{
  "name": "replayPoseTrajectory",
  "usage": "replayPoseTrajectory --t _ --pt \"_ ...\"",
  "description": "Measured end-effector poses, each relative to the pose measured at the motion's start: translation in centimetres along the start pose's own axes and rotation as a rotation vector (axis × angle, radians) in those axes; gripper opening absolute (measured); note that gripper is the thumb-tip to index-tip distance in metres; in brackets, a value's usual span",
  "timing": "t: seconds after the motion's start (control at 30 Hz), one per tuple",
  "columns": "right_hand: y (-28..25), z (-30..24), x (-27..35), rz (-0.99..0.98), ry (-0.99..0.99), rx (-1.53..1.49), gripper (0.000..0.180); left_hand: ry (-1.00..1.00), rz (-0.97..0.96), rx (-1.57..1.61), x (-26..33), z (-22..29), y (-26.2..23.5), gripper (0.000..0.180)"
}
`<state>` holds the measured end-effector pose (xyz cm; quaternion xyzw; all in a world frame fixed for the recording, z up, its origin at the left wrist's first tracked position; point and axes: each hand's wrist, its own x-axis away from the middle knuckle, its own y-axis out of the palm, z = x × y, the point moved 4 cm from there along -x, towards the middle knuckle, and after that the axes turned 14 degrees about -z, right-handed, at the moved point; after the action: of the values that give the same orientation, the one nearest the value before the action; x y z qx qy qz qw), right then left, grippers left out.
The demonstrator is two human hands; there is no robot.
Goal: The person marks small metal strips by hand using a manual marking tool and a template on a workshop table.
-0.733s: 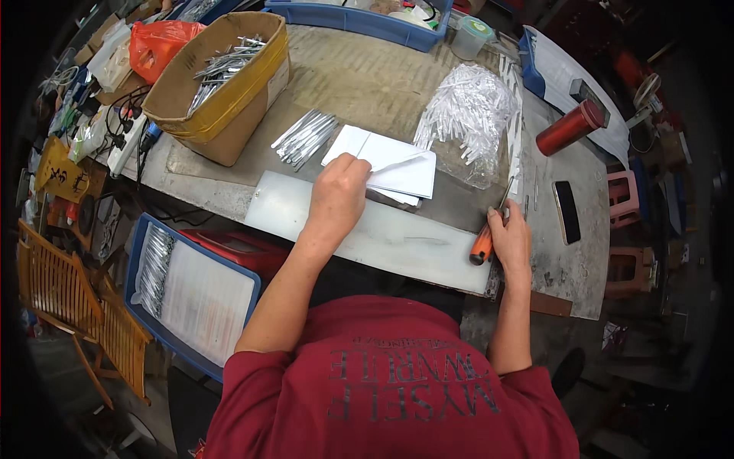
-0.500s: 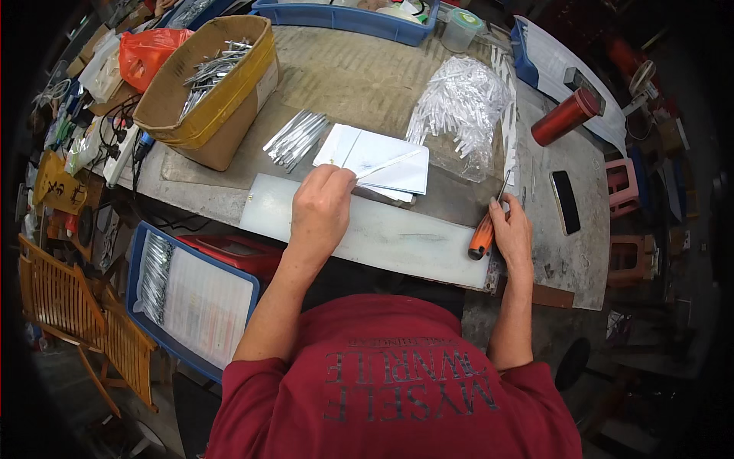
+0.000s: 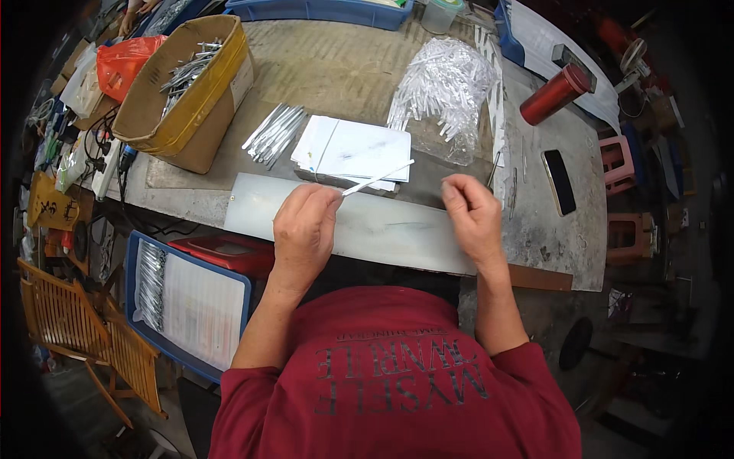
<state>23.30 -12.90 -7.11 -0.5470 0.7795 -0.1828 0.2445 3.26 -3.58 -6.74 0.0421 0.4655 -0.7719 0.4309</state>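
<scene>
My left hand [image 3: 304, 229] is closed in a pinch on one end of a thin white stick [image 3: 378, 177]. The stick points up and right, over the near edge of a stack of white cards [image 3: 359, 149]. To its right, my right hand [image 3: 475, 220] is held above a pale board [image 3: 382, 229], thumb and fingers pressed together; what they hold, if anything, is hidden. A thin dark shaft [image 3: 495, 164] shows just beyond that hand, and its handle is out of sight. Silvery sticks [image 3: 274, 135] lie in a pile left of the cards.
A taped cardboard box [image 3: 218, 115] of metal rods stands at the left. Behind the cards lies a clear bag of white pieces [image 3: 443, 88]. A red cylinder [image 3: 556, 95] and a phone [image 3: 559, 182] are at the right. A blue tray [image 3: 243, 310] sits below the table's left edge.
My right hand has moved left from beside the orange-handled screwdriver, whose handle no longer shows. My left hand still holds the stick, now lower relative to the cards. The whole view has shifted slightly.
</scene>
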Motion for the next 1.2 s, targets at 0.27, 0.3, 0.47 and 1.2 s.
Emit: replayPoseTrajectory --t 0.27,0.3,0.47,1.2 --pt "2.2 -1.0 1.5 -0.077 -0.159 0.036 0.006 -0.208 0.097 -0.092 -0.2 -7.8 -3.2 0.004" --pt "2.3 -0.9 1.7 -0.085 -0.173 0.027 0.006 -0.244 0.101 -0.152 -0.3 -9.1 -3.5 0.005" --pt "2.6 -0.7 2.4 -0.084 -0.113 0.009 0.009 -0.29 0.083 -0.306 -1.1 -12.7 -3.6 0.006" --pt "2.4 0.2 2.6 -0.068 -0.121 0.046 0.01 -0.082 0.192 -0.28 -6.6 -8.2 -9.1 0.007"
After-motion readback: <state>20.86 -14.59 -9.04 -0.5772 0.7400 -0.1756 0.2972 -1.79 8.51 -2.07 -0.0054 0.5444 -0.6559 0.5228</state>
